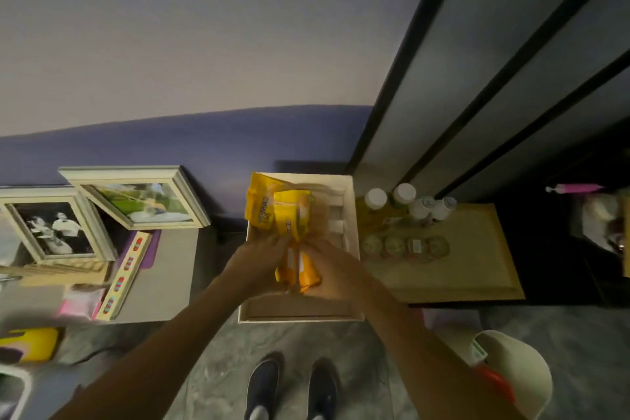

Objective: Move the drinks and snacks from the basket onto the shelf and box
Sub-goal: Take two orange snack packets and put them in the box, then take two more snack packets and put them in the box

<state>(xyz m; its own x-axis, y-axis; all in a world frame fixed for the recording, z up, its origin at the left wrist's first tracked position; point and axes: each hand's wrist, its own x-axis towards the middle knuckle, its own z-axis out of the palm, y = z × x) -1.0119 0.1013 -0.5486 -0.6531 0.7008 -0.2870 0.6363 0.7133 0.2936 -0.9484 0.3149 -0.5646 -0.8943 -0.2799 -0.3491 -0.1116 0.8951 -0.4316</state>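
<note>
Both hands meet over a cream open box (pixel 351 215) standing on the floor against the wall. My left hand (pixel 259 257) and my right hand (pixel 327 266) together grip a bunch of yellow snack packets (pixel 289 215); the upper packets fan out over the box, the lower ends (pixel 300 271) stick out between my palms. To the right, a low wooden shelf top (pixel 477 259) carries white-capped drink bottles (pixel 409 201) and a row of round-lidded cups (pixel 405 245). The basket (pixel 518 372), cream with a reddish item inside, is at the lower right by my right arm.
Two framed pictures (pixel 136 198) and a long patterned box (pixel 126 273) lie on a grey surface at the left. A yellow object (pixel 30 344) is at the lower left. Dark cabinet doors (pixel 477 78) rise at the right. My shoes (pixel 293 389) stand on grey floor.
</note>
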